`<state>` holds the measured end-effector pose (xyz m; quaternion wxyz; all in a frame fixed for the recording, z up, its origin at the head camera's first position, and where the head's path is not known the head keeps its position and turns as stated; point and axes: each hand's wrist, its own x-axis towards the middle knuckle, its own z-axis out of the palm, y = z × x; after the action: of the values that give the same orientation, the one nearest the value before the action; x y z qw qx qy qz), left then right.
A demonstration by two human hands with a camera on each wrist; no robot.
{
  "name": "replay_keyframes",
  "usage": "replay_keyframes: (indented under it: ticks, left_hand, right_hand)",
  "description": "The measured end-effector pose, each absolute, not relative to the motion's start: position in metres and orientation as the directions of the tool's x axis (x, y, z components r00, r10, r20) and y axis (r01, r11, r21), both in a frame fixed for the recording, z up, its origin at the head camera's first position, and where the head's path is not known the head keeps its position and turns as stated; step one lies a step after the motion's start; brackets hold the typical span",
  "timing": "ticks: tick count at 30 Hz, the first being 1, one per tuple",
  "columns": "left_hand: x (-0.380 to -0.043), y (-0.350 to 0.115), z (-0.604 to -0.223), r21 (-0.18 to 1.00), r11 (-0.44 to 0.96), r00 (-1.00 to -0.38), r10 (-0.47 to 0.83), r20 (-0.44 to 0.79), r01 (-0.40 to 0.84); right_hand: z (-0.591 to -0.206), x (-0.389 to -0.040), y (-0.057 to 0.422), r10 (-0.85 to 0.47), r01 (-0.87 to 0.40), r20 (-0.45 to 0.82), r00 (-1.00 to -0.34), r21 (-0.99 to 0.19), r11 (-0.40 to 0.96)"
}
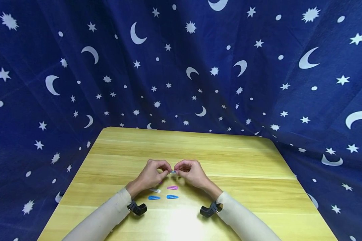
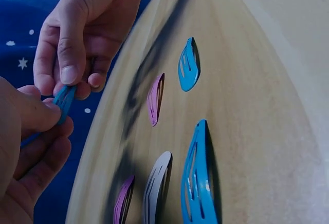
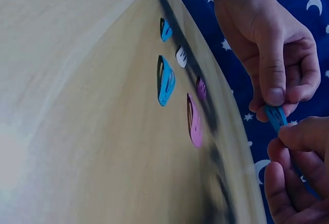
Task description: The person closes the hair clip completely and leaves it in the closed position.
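Observation:
A blue snap hair clip is up between the two hands, over the table. My left hand pinches one end of it between thumb and fingertips. At the other end, the thumb and fingers of my right hand pinch it too. The fingertips of both hands almost meet and cover the clip's ends. In the right wrist view, the slotted middle of the clip shows between the thumbs.
Below the hands, several clips lie on the wooden table: two blue ones, a white one, a pink one and a purple-pink one by the left hand. A dark blue star-and-moon cloth hangs behind.

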<state>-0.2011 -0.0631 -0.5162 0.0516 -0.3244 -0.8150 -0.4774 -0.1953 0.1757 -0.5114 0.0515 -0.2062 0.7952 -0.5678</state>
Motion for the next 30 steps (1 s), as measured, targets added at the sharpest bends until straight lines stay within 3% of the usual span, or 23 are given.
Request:
replay_keyframes:
  ticks: [30]
  left_hand:
    - [-0.198,-0.064,-0.528,0.736,0.382,-0.767,0.575,0.284,0.559]
  right_hand:
    - [-0.528,-0.182,0.175,-0.411,-0.353,0.176,-0.894,-0.843,0.406]
